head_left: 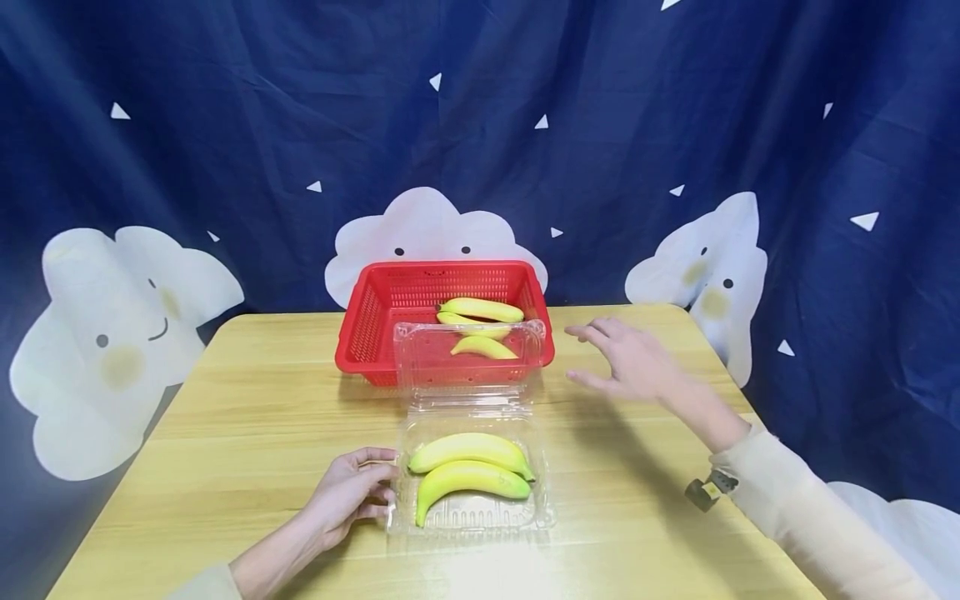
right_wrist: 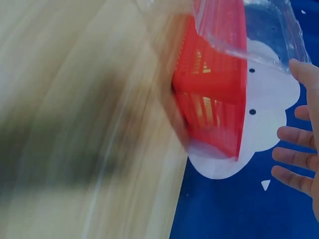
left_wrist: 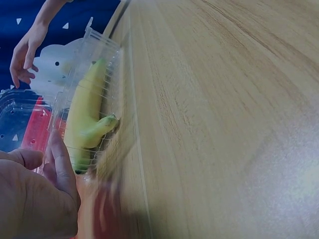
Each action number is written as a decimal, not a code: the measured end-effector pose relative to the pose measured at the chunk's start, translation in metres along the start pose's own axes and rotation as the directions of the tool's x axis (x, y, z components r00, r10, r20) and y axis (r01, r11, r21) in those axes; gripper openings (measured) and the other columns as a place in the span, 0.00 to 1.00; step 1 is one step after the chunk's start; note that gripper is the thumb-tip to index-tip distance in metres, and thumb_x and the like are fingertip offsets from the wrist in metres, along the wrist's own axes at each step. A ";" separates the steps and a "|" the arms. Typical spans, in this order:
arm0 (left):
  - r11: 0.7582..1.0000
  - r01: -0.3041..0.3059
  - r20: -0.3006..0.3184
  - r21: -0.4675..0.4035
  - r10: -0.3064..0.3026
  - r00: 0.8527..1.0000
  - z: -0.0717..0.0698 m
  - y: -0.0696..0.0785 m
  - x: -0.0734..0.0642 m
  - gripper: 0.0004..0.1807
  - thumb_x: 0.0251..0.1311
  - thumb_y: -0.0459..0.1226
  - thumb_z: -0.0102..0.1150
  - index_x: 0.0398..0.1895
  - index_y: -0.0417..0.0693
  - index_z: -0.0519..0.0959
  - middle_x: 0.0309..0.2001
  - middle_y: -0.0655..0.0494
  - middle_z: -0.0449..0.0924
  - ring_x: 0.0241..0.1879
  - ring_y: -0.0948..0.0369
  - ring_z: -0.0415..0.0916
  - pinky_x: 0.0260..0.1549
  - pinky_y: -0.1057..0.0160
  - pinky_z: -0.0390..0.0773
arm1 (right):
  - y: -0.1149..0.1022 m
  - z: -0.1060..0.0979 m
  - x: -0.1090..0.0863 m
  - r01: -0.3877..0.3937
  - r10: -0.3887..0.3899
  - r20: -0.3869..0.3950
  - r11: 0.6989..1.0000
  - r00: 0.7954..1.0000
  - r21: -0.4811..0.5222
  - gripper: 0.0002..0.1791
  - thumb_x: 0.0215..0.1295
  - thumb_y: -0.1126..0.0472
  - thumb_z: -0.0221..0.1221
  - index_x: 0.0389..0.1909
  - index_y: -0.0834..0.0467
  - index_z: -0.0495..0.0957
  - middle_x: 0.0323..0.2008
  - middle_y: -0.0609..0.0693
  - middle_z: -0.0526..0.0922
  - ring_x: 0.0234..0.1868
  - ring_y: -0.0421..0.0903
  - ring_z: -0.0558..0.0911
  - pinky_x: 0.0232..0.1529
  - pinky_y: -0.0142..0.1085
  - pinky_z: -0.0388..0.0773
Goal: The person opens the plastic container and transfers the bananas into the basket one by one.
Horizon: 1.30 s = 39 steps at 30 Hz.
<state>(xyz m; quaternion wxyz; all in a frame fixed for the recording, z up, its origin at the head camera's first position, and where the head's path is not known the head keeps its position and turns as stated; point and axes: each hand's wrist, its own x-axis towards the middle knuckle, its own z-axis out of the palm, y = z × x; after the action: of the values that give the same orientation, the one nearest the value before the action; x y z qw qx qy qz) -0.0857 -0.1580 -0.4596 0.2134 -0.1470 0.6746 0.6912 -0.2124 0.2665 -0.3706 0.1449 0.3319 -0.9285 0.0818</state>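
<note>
A clear plastic clamshell box (head_left: 483, 521) lies on the table with its lid (head_left: 420, 358) raised at the back. Two yellow bananas with green ends rest inside, a rear banana (head_left: 471, 450) and a front banana (head_left: 472, 478). At the box's left side is my left hand (head_left: 348, 496), its fingers against the wall and fairly straight, thumb apart in the left wrist view. To the right of the lid and basket my right hand (head_left: 626, 358) is held above the table, fingers spread, holding nothing. The right wrist view shows its thumb (right_wrist: 304, 74) near the lid's edge.
Behind the box stands a red plastic basket (head_left: 360, 333) with several bananas (head_left: 480, 309), some seen through the lid. The wooden table (head_left: 247, 400) ends at a dark blue curtain (head_left: 255, 125) with white clouds.
</note>
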 end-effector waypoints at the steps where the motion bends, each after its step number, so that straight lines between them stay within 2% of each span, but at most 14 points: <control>1: 1.000 -0.001 0.001 0.000 0.001 1.000 0.000 0.000 0.000 0.25 0.65 0.31 0.63 0.64 0.33 0.71 0.32 0.58 0.82 0.23 0.67 0.80 0.23 0.70 0.87 | -0.002 0.000 -0.002 -0.003 0.003 0.002 1.000 1.000 0.000 0.36 0.64 0.38 0.67 0.67 0.53 0.78 0.50 0.52 0.86 0.53 0.53 0.85 0.47 0.53 0.88; 5: 1.000 -0.004 0.005 0.003 0.004 1.000 0.000 0.000 0.000 0.26 0.65 0.31 0.63 0.65 0.32 0.71 0.32 0.58 0.81 0.24 0.67 0.80 0.24 0.70 0.87 | -0.012 -0.004 -0.006 0.013 -0.013 -0.007 1.000 1.000 0.003 0.37 0.63 0.38 0.69 0.67 0.52 0.78 0.51 0.51 0.86 0.53 0.53 0.85 0.48 0.52 0.89; 11: 1.000 -0.006 0.006 0.005 0.006 1.000 -0.001 -0.001 0.001 0.25 0.66 0.31 0.62 0.65 0.33 0.71 0.32 0.59 0.81 0.24 0.67 0.80 0.23 0.71 0.87 | -0.029 -0.008 -0.008 0.095 -0.095 -0.031 0.995 0.995 -0.020 0.37 0.61 0.37 0.69 0.66 0.54 0.78 0.51 0.51 0.86 0.50 0.51 0.85 0.47 0.47 0.89; 23: 1.000 -0.003 0.011 -0.002 0.003 1.000 -0.001 0.000 0.000 0.26 0.66 0.32 0.63 0.65 0.33 0.71 0.32 0.59 0.81 0.24 0.68 0.80 0.23 0.71 0.86 | -0.062 0.005 -0.009 0.194 -0.198 -0.045 0.977 0.979 -0.084 0.38 0.61 0.36 0.68 0.66 0.53 0.79 0.50 0.50 0.87 0.46 0.48 0.84 0.40 0.39 0.87; 30: 1.000 0.001 0.005 0.006 -0.001 1.000 -0.001 0.000 0.000 0.26 0.66 0.32 0.63 0.65 0.33 0.71 0.33 0.59 0.82 0.24 0.67 0.80 0.23 0.71 0.86 | -0.081 0.018 -0.007 0.266 -0.272 -0.050 0.959 0.961 -0.099 0.38 0.60 0.35 0.68 0.65 0.52 0.79 0.54 0.50 0.87 0.50 0.48 0.86 0.42 0.39 0.89; 39: 1.000 -0.001 0.010 0.000 0.001 1.000 -0.001 0.000 -0.001 0.26 0.66 0.31 0.62 0.65 0.32 0.70 0.33 0.58 0.82 0.24 0.67 0.80 0.23 0.71 0.86 | -0.097 0.032 -0.005 0.310 -0.314 -0.015 0.943 0.949 -0.116 0.38 0.64 0.31 0.63 0.66 0.52 0.79 0.51 0.48 0.86 0.49 0.46 0.84 0.42 0.37 0.89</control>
<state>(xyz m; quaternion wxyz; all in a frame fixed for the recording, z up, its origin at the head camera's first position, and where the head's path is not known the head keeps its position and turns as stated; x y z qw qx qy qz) -0.0851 -0.1591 -0.4597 0.2164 -0.1429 0.6738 0.6919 -0.1541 0.1872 -0.3973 0.1900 0.4647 -0.8648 0.0109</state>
